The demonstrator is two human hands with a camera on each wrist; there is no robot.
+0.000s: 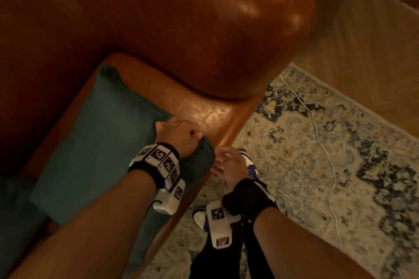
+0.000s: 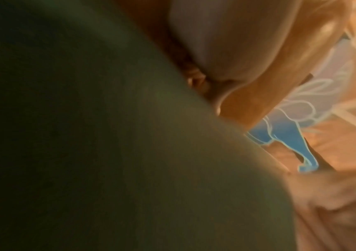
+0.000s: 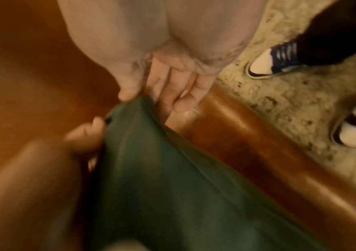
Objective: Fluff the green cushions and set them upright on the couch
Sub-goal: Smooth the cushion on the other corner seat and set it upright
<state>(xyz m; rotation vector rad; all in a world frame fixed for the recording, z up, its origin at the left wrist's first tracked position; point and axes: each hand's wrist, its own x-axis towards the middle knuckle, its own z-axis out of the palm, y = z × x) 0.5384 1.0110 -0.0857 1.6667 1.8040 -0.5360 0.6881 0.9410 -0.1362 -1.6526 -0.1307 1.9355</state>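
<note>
Green and soft, a bit wrinkled, the cushion (image 1: 95,142) lies flat on the seat of the brown leather couch (image 1: 204,29), one corner by the front edge. The left hand (image 1: 179,136) grips that corner in a fist. The thumb and fingers of the right hand (image 1: 229,165) sit beside its tip; pinching or not, I cannot tell.

Two green cushions (image 1: 95,147) (image 1: 13,215), one couch (image 1: 204,18), one rug (image 1: 340,165), two shoes (image 1: 250,163) (image 1: 199,216), one cable (image 1: 317,131).

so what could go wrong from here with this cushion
The left hand grips only one corner of the green cushion, which lies at the front edge of the couch, so a lift may let it sag or slip to the rug. The white cable could catch a foot.
</note>
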